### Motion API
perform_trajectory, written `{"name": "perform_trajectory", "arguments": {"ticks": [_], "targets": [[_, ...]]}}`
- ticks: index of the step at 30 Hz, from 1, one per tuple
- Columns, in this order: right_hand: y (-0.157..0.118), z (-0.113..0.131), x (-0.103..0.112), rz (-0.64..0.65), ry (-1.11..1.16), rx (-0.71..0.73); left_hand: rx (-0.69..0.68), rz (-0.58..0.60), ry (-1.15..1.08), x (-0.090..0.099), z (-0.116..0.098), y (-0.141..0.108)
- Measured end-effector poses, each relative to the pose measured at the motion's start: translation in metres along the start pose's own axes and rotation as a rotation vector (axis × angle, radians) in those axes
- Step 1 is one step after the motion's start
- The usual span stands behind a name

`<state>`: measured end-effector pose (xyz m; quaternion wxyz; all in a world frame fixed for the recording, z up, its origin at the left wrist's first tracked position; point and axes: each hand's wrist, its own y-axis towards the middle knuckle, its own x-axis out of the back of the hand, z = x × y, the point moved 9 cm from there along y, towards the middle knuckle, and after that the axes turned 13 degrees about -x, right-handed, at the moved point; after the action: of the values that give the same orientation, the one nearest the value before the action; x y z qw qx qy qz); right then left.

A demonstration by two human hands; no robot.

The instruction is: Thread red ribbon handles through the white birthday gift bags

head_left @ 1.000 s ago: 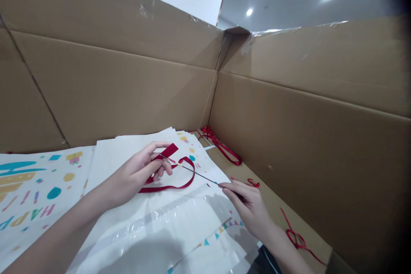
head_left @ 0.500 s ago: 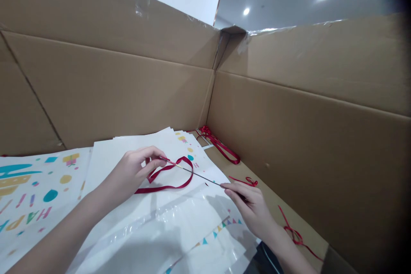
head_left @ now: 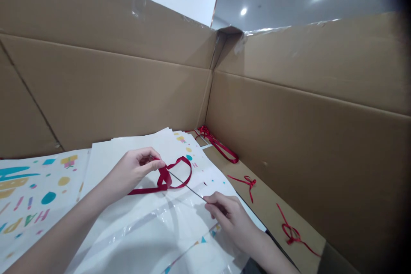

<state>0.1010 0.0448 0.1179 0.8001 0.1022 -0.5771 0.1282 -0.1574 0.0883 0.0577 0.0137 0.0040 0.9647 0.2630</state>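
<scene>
A dark red ribbon (head_left: pixel 189 171) is looped over the white printed sheets, its tail running left under my left wrist. My left hand (head_left: pixel 144 165) pinches the ribbon between thumb and fingertips, where it meets the upper end of a thin dark stick (head_left: pixel 189 188). The stick slants down to the right across the ribbon loop. Its lower end is held between the thumb and fingers of my right hand (head_left: pixel 224 214), just above the sheets. Part of the ribbon hangs in a fold below my left fingertips.
Tall cardboard walls (head_left: pixel 128 90) meet at a corner behind the sheets. Along the right lie a bundle of red ribbon (head_left: pixel 224 152), a small red bow (head_left: pixel 251 183) and another knotted ribbon (head_left: pixel 291 235). Printed sheets (head_left: pixel 38 205) with colourful shapes spread to the left.
My right hand has moved left and down with the stick. The stick's upper end now meets the ribbon at my left fingertips, and more ribbon is gathered below them. The view has shifted slightly.
</scene>
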Motion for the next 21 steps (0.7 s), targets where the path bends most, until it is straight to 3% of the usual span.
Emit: {"name": "perform_trajectory", "arguments": {"ticks": [3,8,11,15,18,21], "targets": [[0.000,-0.001,-0.006,0.060,0.052,-0.036,-0.018,-0.012,0.048,0.003,-0.004,-0.002],[-0.002,-0.013,0.001,0.087,0.266,-0.142,-0.055,0.045,0.164,0.006,-0.012,-0.005],[-0.005,-0.008,0.006,0.117,0.311,-0.150,-0.076,0.041,0.286,0.008,-0.021,-0.007],[0.004,0.037,0.013,0.120,0.375,-0.048,-0.130,0.096,0.352,-0.007,-0.042,-0.009],[0.017,0.082,0.002,0.205,0.506,0.056,-0.206,0.118,0.400,-0.020,-0.068,-0.013],[0.025,0.113,-0.004,0.244,0.643,0.140,-0.247,0.084,0.482,-0.019,-0.097,-0.021]]}}
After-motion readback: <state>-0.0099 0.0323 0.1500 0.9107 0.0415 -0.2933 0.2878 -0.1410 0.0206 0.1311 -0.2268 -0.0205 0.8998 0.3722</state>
